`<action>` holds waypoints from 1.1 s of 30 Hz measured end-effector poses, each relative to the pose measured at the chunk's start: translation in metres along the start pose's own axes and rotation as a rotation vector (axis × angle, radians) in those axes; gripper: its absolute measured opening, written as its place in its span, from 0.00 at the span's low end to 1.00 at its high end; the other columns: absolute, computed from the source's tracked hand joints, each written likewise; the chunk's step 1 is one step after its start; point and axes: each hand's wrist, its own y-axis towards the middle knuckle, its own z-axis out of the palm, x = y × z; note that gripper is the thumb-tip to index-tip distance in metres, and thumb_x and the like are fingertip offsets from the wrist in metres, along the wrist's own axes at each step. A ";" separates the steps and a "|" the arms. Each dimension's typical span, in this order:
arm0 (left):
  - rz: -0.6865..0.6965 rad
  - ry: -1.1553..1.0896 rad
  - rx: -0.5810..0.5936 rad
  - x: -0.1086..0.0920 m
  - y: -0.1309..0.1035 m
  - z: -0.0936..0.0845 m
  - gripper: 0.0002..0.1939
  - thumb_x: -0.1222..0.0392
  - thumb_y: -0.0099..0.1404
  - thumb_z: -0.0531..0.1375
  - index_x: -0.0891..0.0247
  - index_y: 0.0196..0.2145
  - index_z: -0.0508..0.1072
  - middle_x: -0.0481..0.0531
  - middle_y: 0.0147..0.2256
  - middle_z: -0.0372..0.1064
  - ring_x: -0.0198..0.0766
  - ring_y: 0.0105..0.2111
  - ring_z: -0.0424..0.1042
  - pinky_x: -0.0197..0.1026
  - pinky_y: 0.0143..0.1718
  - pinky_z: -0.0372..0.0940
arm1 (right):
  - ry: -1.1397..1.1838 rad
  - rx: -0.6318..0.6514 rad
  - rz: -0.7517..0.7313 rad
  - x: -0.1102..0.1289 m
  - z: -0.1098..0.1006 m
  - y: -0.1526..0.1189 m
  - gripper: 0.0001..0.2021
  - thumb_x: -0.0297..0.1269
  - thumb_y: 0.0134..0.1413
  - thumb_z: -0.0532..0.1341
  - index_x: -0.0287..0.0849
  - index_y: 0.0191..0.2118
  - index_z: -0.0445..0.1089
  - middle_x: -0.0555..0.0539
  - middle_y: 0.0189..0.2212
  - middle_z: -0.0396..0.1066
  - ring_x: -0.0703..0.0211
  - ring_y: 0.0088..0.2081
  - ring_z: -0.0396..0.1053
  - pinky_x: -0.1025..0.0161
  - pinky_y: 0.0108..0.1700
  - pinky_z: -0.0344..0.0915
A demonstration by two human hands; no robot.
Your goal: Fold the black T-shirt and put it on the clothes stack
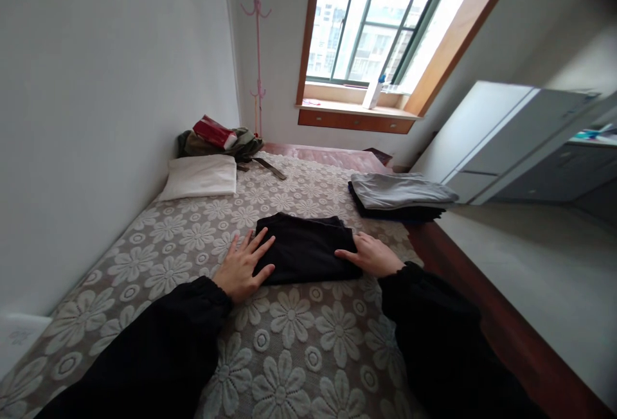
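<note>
At the centre of the frame, our left hand (pixel 241 269) and right hand (pixel 370 255) rest flat, fingers spread, on either side of a folded black garment (pixel 306 249). Neither hand grips it. It lies on a flowered bedspread (pixel 289 335).

Both sleeves (pixel 144 355) cut off at btm.

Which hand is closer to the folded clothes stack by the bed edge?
Right. The right hand lies below the stack, on the black garment's right edge; the left hand is across it, farther left.
</note>
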 end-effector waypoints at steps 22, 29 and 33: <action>0.030 -0.158 -0.161 0.021 0.001 0.015 0.36 0.46 0.82 0.53 0.54 0.82 0.52 0.62 0.81 0.48 0.53 0.79 0.56 0.70 0.81 0.47 | 0.762 -0.122 -0.242 0.004 -0.170 0.039 0.47 0.51 0.54 0.71 0.51 0.77 0.58 0.43 0.61 0.74 0.42 0.56 0.76 0.46 0.61 0.75; 0.044 -0.111 -0.092 0.020 -0.001 0.012 0.33 0.51 0.80 0.56 0.56 0.78 0.61 0.62 0.80 0.50 0.54 0.80 0.54 0.71 0.82 0.46 | 0.491 -0.165 -0.206 -0.034 -0.288 0.086 0.29 0.42 0.54 0.70 0.46 0.62 0.81 0.46 0.54 0.81 0.43 0.53 0.78 0.46 0.64 0.75; 0.025 -0.121 -0.073 0.021 -0.001 0.010 0.32 0.52 0.80 0.56 0.54 0.78 0.63 0.59 0.80 0.50 0.53 0.80 0.53 0.71 0.82 0.46 | 0.625 -0.418 -0.043 -0.078 -0.306 0.109 0.29 0.38 0.51 0.73 0.43 0.61 0.80 0.44 0.49 0.82 0.45 0.50 0.80 0.46 0.62 0.76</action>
